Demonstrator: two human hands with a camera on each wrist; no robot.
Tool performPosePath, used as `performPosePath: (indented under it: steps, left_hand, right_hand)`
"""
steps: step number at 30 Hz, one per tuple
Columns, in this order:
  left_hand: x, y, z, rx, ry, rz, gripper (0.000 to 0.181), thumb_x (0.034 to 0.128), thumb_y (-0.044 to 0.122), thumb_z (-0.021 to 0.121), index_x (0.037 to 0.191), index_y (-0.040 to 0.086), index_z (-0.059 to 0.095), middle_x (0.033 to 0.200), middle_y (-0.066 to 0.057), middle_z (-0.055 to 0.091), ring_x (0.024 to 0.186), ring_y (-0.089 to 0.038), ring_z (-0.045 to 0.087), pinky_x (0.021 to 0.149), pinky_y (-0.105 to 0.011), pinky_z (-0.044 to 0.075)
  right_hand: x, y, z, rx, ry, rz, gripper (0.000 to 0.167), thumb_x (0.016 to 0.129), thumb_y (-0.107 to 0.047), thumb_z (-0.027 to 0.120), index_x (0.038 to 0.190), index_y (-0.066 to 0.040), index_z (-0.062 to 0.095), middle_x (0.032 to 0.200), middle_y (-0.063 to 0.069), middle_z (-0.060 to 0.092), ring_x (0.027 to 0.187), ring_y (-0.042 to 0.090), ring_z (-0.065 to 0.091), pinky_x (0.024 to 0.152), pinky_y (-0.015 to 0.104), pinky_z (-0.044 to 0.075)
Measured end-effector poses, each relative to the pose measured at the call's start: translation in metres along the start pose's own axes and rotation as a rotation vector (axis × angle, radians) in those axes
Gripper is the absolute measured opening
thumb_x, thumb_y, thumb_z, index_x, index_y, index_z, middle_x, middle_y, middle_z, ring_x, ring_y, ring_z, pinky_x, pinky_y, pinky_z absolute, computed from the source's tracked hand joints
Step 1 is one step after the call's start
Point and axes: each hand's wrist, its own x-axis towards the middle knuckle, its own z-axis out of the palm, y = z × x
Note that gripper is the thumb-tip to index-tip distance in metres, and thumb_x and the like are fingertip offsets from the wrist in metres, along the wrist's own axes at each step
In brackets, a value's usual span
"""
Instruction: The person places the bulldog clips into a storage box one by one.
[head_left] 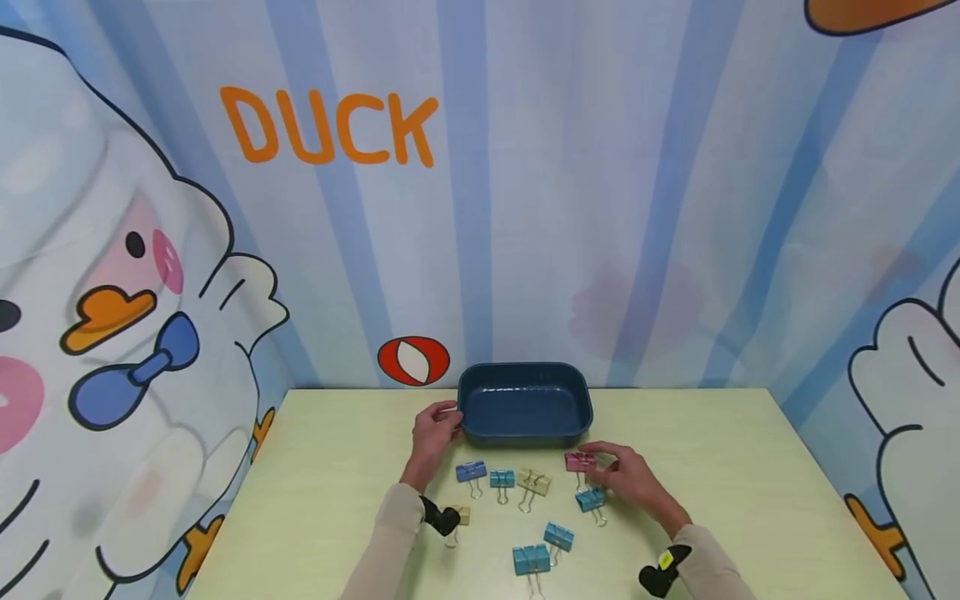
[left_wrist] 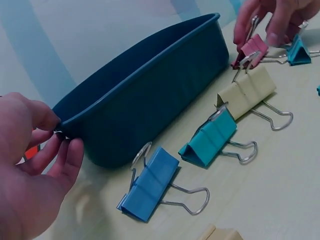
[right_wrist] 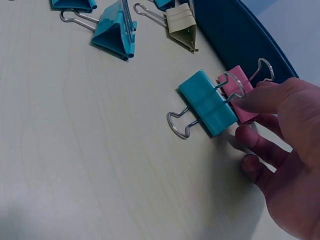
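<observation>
At its left end, a dark blue rectangular tray [head_left: 525, 440] has its rim pinched between the thumb and fingers of my left hand [head_left: 433, 433]. My right hand [head_left: 628, 477] has its thumb and fingers about the right end of a pink binder clip [head_left: 576, 461], pinching it near the tray's front right corner. Touching or very close to that clip is a teal binder clip [right_wrist: 207, 102]. A blue binder clip [left_wrist: 150, 185], another teal clip [left_wrist: 210, 138] and a cream clip [left_wrist: 247, 92] lie along the tray's front side.
Two more teal clips, one larger [head_left: 531, 559] and one smaller [head_left: 558, 536], lie nearer the front of the pale table [head_left: 300, 500]. Another cream clip [head_left: 462, 514] is partly hidden by the left wrist strap. A printed duck curtain [head_left: 525, 208] hangs behind the table.
</observation>
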Motion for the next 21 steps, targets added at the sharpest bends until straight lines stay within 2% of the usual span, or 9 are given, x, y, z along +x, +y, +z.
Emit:
performPosePath:
  steps: [6,14,18,21]
  left_hand:
    - [0.001,0.001,-0.001,-0.080,-0.020,-0.042,0.031,0.0988,0.002,0.061,0.129,-0.007,0.065,0.111,-0.024,0.070,0.074,-0.016,0.065,0.076,-0.032,0.060]
    - [0.004,0.003,-0.002,-0.141,-0.020,-0.080,0.032,0.0977,-0.001,0.059,0.129,-0.008,0.063,0.110,-0.026,0.068,0.070,-0.018,0.061,0.069,-0.026,0.056]
    - [0.004,0.005,0.001,-0.182,-0.017,-0.093,0.033,0.0954,-0.002,0.058,0.128,-0.009,0.061,0.107,-0.024,0.069,0.068,-0.016,0.059,0.065,-0.025,0.054]
    - [0.003,0.007,0.003,-0.194,-0.015,-0.109,0.034,0.0948,-0.003,0.057,0.128,-0.008,0.061,0.107,-0.024,0.068,0.068,-0.017,0.058,0.064,-0.025,0.053]
  right_hand:
    - [0.003,0.000,0.005,-0.043,0.055,-0.043,0.027,0.091,-0.005,0.077,0.118,-0.007,0.077,0.118,0.016,0.072,0.069,0.017,0.056,0.057,0.027,0.046]
    - [0.004,0.002,0.011,-0.069,0.134,-0.112,0.014,0.089,-0.008,0.081,0.103,-0.009,0.082,0.110,0.010,0.076,0.099,0.023,0.067,0.072,0.027,0.050]
    - [0.004,0.002,0.010,-0.063,0.147,-0.102,0.013,0.089,-0.007,0.080,0.102,-0.009,0.082,0.108,0.009,0.077,0.103,0.026,0.068,0.074,0.028,0.052]
    - [0.003,0.002,0.009,-0.059,0.161,-0.081,0.013,0.090,-0.008,0.079,0.103,-0.009,0.082,0.109,0.010,0.076,0.099,0.023,0.068,0.071,0.028,0.051]
